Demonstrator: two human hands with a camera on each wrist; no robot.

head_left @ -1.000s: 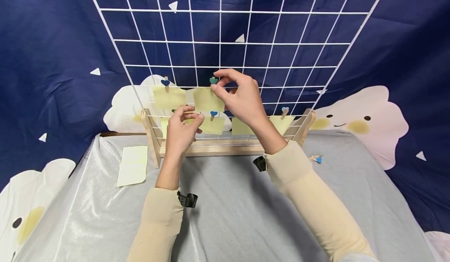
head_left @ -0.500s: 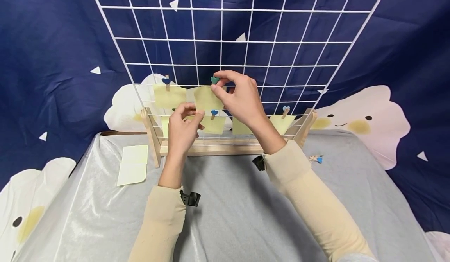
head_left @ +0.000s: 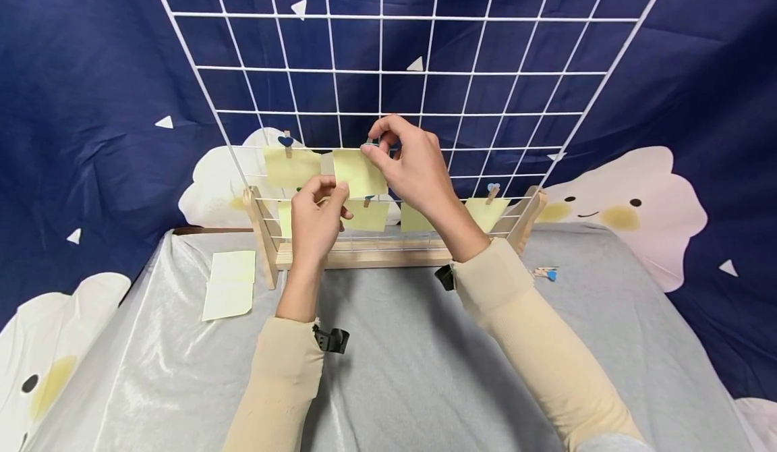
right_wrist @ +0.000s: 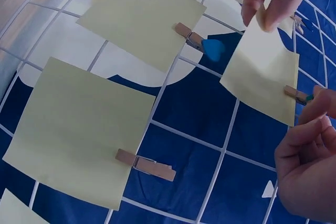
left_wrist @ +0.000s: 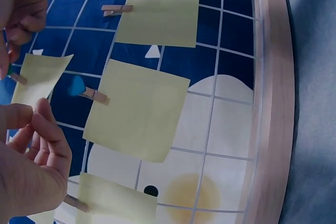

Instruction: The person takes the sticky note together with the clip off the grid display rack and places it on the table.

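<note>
Yellow note (head_left: 359, 174) on camera: I have my left grip (head_left: 313, 226) pinching its lower corner, my right grip (head_left: 420, 168) pinching the green-tipped clothespin (right_wrist: 294, 93) at its upper edge.

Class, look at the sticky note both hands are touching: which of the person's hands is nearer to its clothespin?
Right. The right hand pinches the clothespin itself; the left hand is below it, pinching the lower-left corner of the sticky note.

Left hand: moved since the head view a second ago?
Yes, slightly: against the wooden base, the left hand rose in the image; its thumb now overlaps the held yellow sticky note.
</note>
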